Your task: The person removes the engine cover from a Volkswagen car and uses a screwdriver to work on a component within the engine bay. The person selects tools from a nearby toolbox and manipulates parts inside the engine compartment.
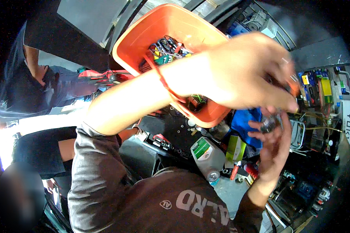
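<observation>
My left hand (249, 72) reaches across from the left, a red band around its wrist, above an orange plastic bin (140, 35). Its fingers are curled, and an orange piece (293, 86) shows at their tips, too blurred to name. Just below it, my right hand (276, 143) is palm up, with its fingers bent around a small, shiny grey metal part (270, 123). The two hands nearly meet. Inside the bin lie a heap of hand tools and cables (169, 50), partly hidden by my left forearm.
On the dark bench stand a grey bottle with a green label (208, 155), a green-and-white box (235, 149) and a blue cloth-like item (247, 126). A socket set (169, 145) lies nearer. Packaged goods (322, 89) fill the right. Other people (54, 89) are at left.
</observation>
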The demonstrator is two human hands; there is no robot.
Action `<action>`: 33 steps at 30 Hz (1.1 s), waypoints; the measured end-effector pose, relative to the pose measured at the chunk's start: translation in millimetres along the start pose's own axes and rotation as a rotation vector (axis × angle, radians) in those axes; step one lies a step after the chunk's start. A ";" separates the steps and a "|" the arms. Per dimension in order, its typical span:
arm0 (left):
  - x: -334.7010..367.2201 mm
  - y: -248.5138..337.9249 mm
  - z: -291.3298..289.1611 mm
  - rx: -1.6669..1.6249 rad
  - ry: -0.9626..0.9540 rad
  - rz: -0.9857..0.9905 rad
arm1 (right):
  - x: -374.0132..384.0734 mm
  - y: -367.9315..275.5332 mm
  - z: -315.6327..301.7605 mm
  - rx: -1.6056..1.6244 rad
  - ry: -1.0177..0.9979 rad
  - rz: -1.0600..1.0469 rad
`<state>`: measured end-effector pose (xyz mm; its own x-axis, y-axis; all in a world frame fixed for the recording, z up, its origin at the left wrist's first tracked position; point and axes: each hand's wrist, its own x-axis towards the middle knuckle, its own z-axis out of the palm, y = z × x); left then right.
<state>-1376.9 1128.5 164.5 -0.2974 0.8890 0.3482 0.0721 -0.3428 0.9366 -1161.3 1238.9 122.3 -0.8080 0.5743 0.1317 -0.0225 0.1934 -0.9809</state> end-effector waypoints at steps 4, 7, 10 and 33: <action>22.5 3.3 3.1 0.280 -0.004 0.271 | 28.8 -9.4 6.7 -0.038 -0.130 0.034; 22.9 -7.1 -35.8 0.398 0.001 0.121 | 17.3 -1.6 5.0 0.141 -0.042 0.113; 7.4 -59.6 -96.6 0.828 -0.038 0.138 | -7.3 40.6 -13.8 0.199 -0.102 0.116; -12.7 -174.7 -129.6 1.420 -0.684 -0.192 | -89.8 91.7 -23.0 -0.058 0.057 0.506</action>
<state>-1509.1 1137.8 -8.4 0.0320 0.9812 -0.1905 0.9946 -0.0125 0.1026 -1077.2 1223.4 23.8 -0.6756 0.6495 -0.3488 0.3974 -0.0777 -0.9143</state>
